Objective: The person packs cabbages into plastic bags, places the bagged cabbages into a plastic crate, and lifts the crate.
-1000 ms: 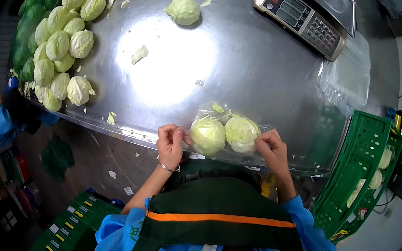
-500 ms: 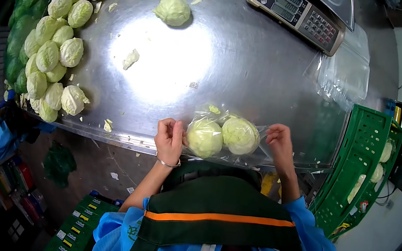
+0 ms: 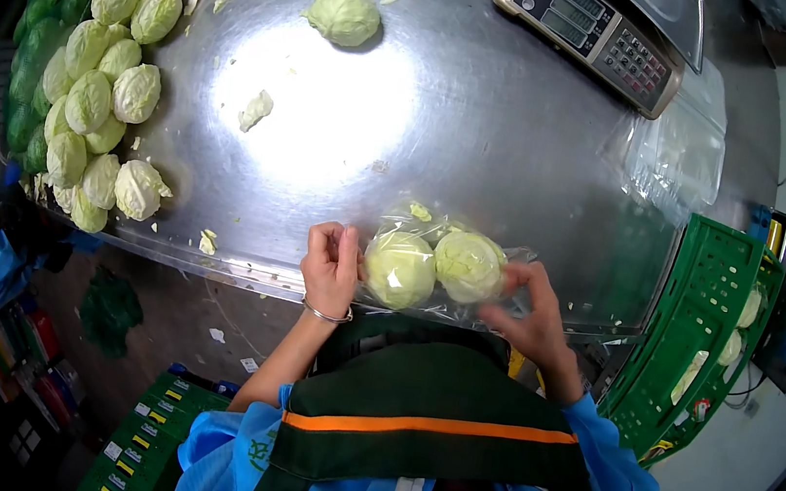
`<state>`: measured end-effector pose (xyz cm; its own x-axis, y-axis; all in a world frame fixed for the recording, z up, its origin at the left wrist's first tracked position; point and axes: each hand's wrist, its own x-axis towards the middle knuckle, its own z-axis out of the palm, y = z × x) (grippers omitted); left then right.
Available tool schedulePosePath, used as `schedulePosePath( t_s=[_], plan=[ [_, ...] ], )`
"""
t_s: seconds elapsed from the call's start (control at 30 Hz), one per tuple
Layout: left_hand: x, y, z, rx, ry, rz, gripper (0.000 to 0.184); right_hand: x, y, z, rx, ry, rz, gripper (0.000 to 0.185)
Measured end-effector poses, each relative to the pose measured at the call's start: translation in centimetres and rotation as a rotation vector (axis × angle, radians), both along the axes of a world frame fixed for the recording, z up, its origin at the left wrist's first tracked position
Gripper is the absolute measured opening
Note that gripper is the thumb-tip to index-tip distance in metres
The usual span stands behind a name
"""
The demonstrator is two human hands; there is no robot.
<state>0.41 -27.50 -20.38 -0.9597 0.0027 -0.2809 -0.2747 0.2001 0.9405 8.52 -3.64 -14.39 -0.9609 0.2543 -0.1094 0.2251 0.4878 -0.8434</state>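
Two pale green cabbages, the left one (image 3: 400, 270) and the right one (image 3: 469, 268), lie side by side in a clear plastic bag (image 3: 449, 225) at the table's near edge. My left hand (image 3: 331, 267) is closed in a pinch at the bag's left edge, beside the left cabbage. My right hand (image 3: 536, 320) is at the bag's other end, slightly blurred, thumb and fingers apart around the side of the right cabbage. Whether its fingertips touch the plastic is unclear. A loose cabbage (image 3: 344, 15) sits farther back on the metal table (image 3: 486, 129).
Several cabbages (image 3: 89, 102) are piled at the left beside green net sacks (image 3: 36, 54). A scale (image 3: 591, 34) stands at the back right, with clear plastic bags (image 3: 680, 148) next to it. A green crate (image 3: 689, 311) is at the right. Leaf scraps (image 3: 255, 111) dot the table.
My right hand has let go of the bag's right edge, moved slightly inward and spread its fingers beside the right cabbage. My left hand stays at the left edge.
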Motion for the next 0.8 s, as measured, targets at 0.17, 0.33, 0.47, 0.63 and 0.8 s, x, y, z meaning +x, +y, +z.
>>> schedulePosePath(
  t_s=[0.17, 0.33, 0.47, 0.63, 0.8],
  plan=[
    [-0.8, -0.4, -0.8, -0.055, -0.348, -0.112, 0.022, -0.4, 0.1, -4.4, -0.490, -0.312, -0.421, 0.023],
    [0.1, -1.8, -5.9, -0.121, -0.350, -0.278, 0.021, 0.2, 0.6, -6.0, -0.447, -0.309, -0.514, 0.016],
    [0.4, -2.1, -3.0, -0.241, -0.019, -0.125, 0.030, -1.5, 0.8, -3.9, 0.431, 0.153, -0.138, 0.019],
    [0.7, -0.6, 0.3, -0.167, 0.206, -0.912, 0.055, 0.3, 2.6, -7.5, 0.095, 0.115, 0.229, 0.027],
    [-5.2, 3.1, 2.2, -0.403, -0.562, -0.865, 0.046, -1.7, 2.5, -9.6, -0.713, -0.202, -0.207, 0.028]
  ],
)
